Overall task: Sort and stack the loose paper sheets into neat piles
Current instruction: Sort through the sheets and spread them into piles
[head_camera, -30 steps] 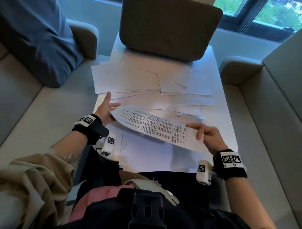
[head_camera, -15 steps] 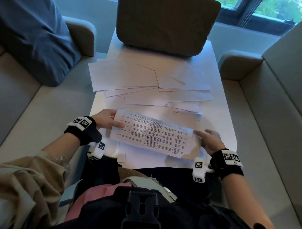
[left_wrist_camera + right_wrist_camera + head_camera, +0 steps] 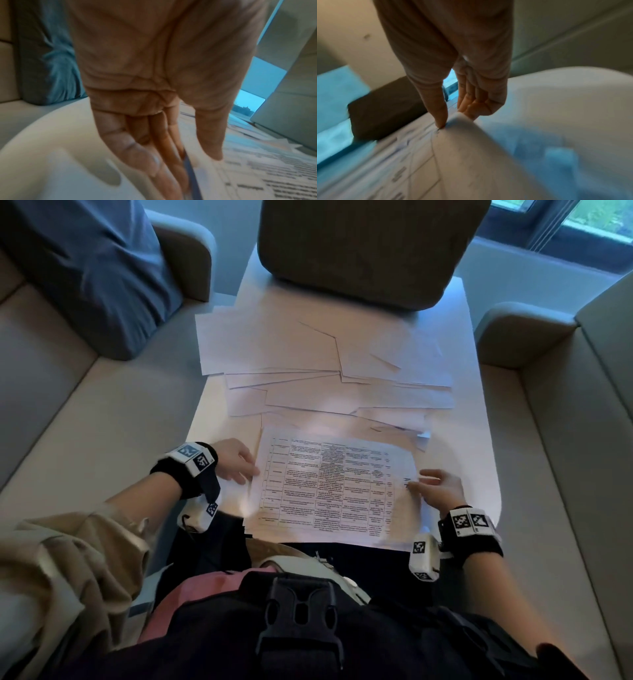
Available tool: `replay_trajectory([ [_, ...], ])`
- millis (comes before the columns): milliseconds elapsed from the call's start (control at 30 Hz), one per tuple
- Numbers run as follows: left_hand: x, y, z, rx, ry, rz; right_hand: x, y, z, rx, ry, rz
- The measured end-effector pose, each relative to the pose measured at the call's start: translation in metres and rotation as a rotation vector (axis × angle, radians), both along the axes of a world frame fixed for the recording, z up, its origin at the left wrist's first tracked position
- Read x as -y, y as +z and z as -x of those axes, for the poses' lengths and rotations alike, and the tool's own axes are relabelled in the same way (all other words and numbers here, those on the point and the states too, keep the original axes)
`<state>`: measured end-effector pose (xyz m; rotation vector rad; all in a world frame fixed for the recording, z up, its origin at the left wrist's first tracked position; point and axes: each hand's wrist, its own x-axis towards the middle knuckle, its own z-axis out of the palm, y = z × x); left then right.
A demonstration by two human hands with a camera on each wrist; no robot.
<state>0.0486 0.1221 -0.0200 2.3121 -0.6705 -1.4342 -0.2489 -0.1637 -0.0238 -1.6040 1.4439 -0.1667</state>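
Fingers [image 3: 130, 146] of left hand [image 3: 233, 460] straight under printed sheet [image 3: 329, 484], thumb atop — right hand [image 3: 442, 489] pinching opposite edge

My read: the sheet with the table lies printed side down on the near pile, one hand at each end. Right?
No: the head view shows the printed sheet lying printed side up, table visible. It is on the near pile, left hand and right hand at its ends.

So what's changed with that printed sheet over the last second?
The printed sheet came down from mid-air to lie on the near pile. The left hand and right hand still pinch its two ends. The scattered sheets farther back stayed put.
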Motion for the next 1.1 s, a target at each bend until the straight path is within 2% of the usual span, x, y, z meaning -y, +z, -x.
replay_trajectory([
  [100,0.003,-0.004,-0.001,0.203,0.066,-0.005,0.003,-0.003,-0.010,-0.294,0.202,0.237],
  [167,0.006,-0.006,-0.002,0.319,0.112,0.040,0.000,-0.001,-0.020,-0.357,0.293,0.303],
  [233,0.011,-0.009,0.000,0.299,0.136,0.090,-0.002,-0.002,-0.032,-0.400,0.350,0.261],
  [333,0.020,-0.014,0.008,0.237,0.105,0.066,-0.001,-0.008,-0.044,-0.503,0.415,0.184],
  [467,0.029,-0.013,0.009,0.282,0.099,0.069,0.019,-0.004,-0.055,-0.486,0.430,0.174],
  [567,0.032,-0.014,0.008,0.328,0.070,0.129,0.044,0.007,-0.067,-0.417,0.341,0.218],
  [633,0.035,-0.014,0.011,0.352,-0.023,0.108,0.060,0.011,-0.077,-0.360,0.248,0.215],
  [700,0.036,-0.014,0.014,0.374,-0.085,0.073,0.075,0.011,-0.085,-0.327,0.164,0.157],
  [867,0.037,-0.014,0.014,0.389,-0.075,0.062,0.105,-0.008,-0.092,-0.242,-0.026,-0.025],
  [967,0.038,-0.012,0.013,0.389,-0.078,0.052,0.105,-0.003,-0.092,-0.235,-0.027,-0.071],
  [1100,0.038,-0.011,0.015,0.384,-0.072,0.031,0.118,-0.007,-0.094,-0.244,0.047,-0.226],
])
